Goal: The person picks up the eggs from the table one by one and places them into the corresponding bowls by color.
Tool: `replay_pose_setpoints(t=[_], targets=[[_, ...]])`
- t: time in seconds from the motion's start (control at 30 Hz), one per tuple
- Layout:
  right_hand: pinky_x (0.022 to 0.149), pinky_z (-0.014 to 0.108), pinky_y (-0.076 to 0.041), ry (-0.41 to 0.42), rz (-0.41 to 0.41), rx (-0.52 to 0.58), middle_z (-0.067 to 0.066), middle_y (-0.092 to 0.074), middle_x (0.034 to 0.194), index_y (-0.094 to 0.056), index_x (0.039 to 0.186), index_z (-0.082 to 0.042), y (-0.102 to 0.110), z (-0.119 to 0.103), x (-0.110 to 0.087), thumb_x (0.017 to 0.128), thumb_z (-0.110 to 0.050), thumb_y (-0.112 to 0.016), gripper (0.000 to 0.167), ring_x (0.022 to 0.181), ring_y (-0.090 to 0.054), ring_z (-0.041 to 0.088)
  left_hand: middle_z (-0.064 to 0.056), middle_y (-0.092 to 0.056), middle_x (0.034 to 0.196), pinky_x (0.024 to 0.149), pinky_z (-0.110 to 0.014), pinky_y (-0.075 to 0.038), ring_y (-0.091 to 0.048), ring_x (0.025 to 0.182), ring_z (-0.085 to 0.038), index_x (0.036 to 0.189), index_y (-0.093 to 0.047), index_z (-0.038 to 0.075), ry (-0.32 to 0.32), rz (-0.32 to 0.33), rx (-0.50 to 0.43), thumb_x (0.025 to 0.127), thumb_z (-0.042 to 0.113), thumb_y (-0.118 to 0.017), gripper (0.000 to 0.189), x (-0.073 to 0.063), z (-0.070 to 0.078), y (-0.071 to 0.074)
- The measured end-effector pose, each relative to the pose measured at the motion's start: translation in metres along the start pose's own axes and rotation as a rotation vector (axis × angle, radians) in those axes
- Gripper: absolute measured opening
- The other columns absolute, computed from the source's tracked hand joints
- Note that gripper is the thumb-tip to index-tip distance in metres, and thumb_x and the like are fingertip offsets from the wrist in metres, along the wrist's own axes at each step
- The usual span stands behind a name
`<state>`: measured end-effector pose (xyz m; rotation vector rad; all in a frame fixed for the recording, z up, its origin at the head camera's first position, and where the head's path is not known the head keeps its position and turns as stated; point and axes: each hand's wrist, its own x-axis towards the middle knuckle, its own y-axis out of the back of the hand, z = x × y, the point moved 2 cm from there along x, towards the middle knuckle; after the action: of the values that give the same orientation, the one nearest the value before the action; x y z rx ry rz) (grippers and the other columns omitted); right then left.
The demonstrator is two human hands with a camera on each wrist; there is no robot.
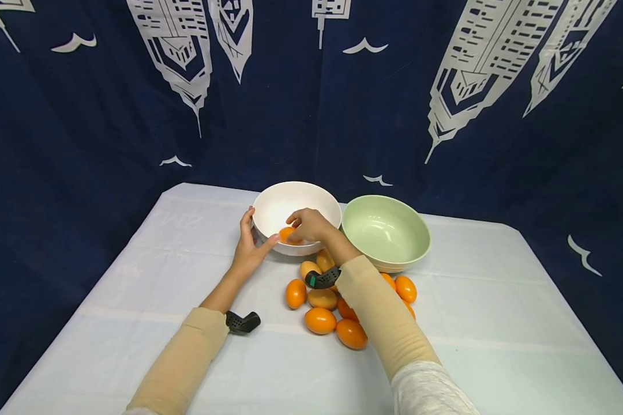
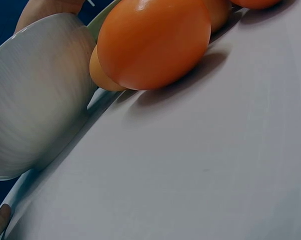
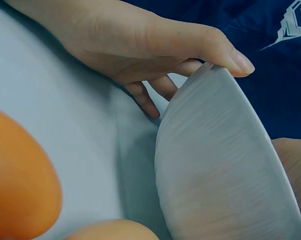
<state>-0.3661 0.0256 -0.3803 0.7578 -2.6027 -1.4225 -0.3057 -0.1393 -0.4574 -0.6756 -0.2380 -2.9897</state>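
Note:
My left hand [image 1: 248,253] grips the left side of a white bowl [image 1: 306,199], thumb over the rim and fingers along the outside, as the right wrist view shows. Inside that bowl is my right hand [image 1: 311,225], its curled fingers and thumb about an orange egg [image 1: 285,234] low at the near wall. The left wrist view shows the outside of the white bowl [image 2: 40,90] and a large orange egg [image 2: 155,42] on the table. Close by in the right wrist view lies another orange egg [image 3: 20,180].
A green bowl [image 1: 384,230] stands right beside the white one. In front of the bowls, several orange eggs [image 1: 319,320] and light brown eggs [image 1: 322,298] lie grouped on the white-covered table [image 1: 135,300], partly under the right forearm. A dark blue patterned cloth [image 1: 301,115] hangs behind.

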Motion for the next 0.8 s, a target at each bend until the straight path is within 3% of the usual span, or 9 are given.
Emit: replay_pose_setpoints(t=[0.1,0.3,0.4,0.5,0.6,0.73,0.8], targets=[[0.093,0.029,-0.048,0.018,0.041,0.06,0.01,-0.068,0.113,-0.067,0.12,-0.005,0.002,0.002,-0.002,0.078,-0.015,-0.081,0.046,0.106,-0.061,0.022,-0.017,-0.002,0.162,0.116,-0.047,-0.018,-0.018,0.144,-0.039,0.15,-0.012,0.006,0.029,-0.012,0.008,0.09,0.011,-0.069,0.083,0.0,0.01,-0.001],[0.091,0.028,-0.05,0.113,0.133,0.179,0.012,-0.068,0.112,-0.067,0.118,-0.001,0.007,0.004,-0.01,0.08,-0.012,-0.079,0.041,0.101,-0.064,0.022,-0.026,-0.002,0.159,0.115,-0.05,-0.02,-0.019,0.142,-0.044,0.147,-0.011,-0.004,0.042,-0.035,-0.008,0.089,0.004,-0.067,0.081,-0.006,0.04,-0.001],[0.091,0.029,-0.05,0.155,0.155,0.236,0.014,-0.068,0.113,-0.066,0.119,0.0,0.011,0.003,-0.016,0.081,-0.01,-0.077,0.04,0.1,-0.064,0.024,-0.026,-0.002,0.159,0.115,-0.051,-0.02,-0.018,0.142,-0.044,0.147,-0.011,-0.005,0.054,-0.035,0.014,0.089,0.003,-0.066,0.08,-0.007,0.044,-0.001],[0.093,0.031,-0.05,0.188,0.167,0.276,0.016,-0.067,0.114,-0.065,0.119,0.002,0.015,0.004,-0.022,0.082,-0.01,-0.076,0.04,0.102,-0.064,0.025,-0.021,-0.001,0.161,0.116,-0.049,-0.02,-0.019,0.143,-0.042,0.149,-0.012,0.002,0.067,-0.023,0.019,0.09,0.009,-0.067,0.08,-0.005,0.031,-0.001],[0.094,0.032,-0.049,0.207,0.184,0.311,0.018,-0.067,0.115,-0.064,0.12,0.005,0.02,0.006,-0.029,0.082,-0.008,-0.075,0.042,0.104,-0.064,0.027,-0.02,-0.001,0.161,0.116,-0.049,-0.02,-0.021,0.142,-0.042,0.15,-0.012,0.003,0.071,-0.017,0.019,0.09,0.011,-0.068,0.082,-0.005,0.03,0.0],[0.094,0.033,-0.05,0.198,0.203,0.355,0.02,-0.066,0.115,-0.063,0.12,0.008,0.025,0.013,-0.039,0.082,-0.004,-0.075,0.042,0.105,-0.063,0.03,-0.021,0.0,0.161,0.116,-0.05,-0.019,-0.019,0.143,-0.042,0.15,-0.011,0.002,0.066,-0.013,0.028,0.09,0.011,-0.068,0.084,-0.003,0.021,0.0],[0.094,0.034,-0.05,0.179,0.206,0.397,0.022,-0.065,0.115,-0.063,0.119,0.009,0.026,0.018,-0.044,0.081,-0.002,-0.075,0.041,0.105,-0.063,0.031,-0.017,0.0,0.161,0.116,-0.048,-0.019,-0.018,0.144,-0.039,0.151,-0.01,0.006,0.072,-0.01,0.042,0.09,0.014,-0.069,0.085,-0.001,0.009,0.001]])
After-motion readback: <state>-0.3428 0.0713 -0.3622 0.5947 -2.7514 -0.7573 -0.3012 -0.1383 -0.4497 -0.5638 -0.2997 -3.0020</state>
